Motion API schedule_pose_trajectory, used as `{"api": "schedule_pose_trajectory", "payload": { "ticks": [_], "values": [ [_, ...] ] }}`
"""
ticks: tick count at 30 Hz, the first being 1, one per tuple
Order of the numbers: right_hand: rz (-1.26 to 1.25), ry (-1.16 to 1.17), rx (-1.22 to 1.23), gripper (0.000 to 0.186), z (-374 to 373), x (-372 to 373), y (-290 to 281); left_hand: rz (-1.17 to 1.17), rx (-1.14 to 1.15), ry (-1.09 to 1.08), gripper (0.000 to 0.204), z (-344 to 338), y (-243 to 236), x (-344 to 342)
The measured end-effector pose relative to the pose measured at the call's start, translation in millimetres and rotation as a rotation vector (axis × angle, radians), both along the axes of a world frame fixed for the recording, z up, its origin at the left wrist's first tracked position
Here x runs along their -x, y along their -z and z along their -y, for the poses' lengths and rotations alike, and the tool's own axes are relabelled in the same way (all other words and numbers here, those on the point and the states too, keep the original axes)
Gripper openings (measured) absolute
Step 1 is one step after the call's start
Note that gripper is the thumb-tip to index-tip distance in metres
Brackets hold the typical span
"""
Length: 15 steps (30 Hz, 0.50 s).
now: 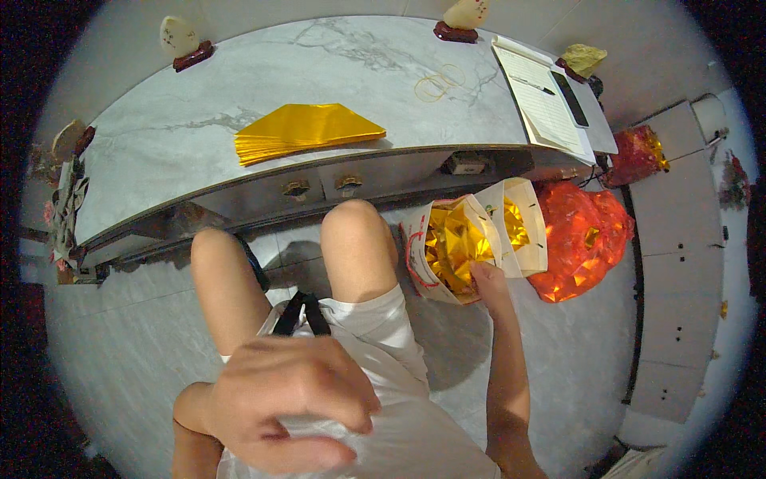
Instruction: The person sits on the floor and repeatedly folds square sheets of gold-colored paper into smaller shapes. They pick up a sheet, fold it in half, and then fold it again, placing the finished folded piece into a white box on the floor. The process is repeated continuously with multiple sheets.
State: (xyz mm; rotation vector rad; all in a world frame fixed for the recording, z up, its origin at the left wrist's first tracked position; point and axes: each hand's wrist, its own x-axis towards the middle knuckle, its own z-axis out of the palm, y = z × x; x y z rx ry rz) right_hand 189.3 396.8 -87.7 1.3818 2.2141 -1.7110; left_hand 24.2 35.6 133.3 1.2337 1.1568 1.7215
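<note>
My left hand (291, 395) is raised above my lap, its fingers curled in and the thumb below them. Nothing shows in it. To the right of my knees, my right hand (490, 283) reaches to the mouth of a white paper bag (420, 271) with red trim. Its fingers are closed at a folded gold paper piece (461, 239) on top of the bag's filling; the fingertips are partly hidden. On the grey marbled table lies a fanned stack of gold paper sheets (307, 132), apart from both hands.
A second white bag (533, 257) with gold pieces and a red plastic bag (578, 247) stand farther right. The table (183, 104) carries rubber bands (439, 82), a notebook (536, 108), a pen (533, 85), a phone (569, 99) and ornaments (460, 24). Cabinets (678, 319) line the right side.
</note>
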Motion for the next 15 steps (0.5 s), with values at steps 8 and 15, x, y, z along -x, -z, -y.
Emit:
{"api": "schedule_pose_trajectory", "payload": {
  "ticks": [8,15],
  "values": [
    [0.102,-0.043,-0.345,0.032,-16.1,-12.0,19.9,0.044,-0.205,-0.207,0.057,-19.2,-46.6,-31.9],
    [0.016,-0.156,-0.393,0.028,-11.6,14.8,-20.1,0.369,-0.189,-0.322,0.024,-19.2,-66.7,-58.9]
  ]
}}
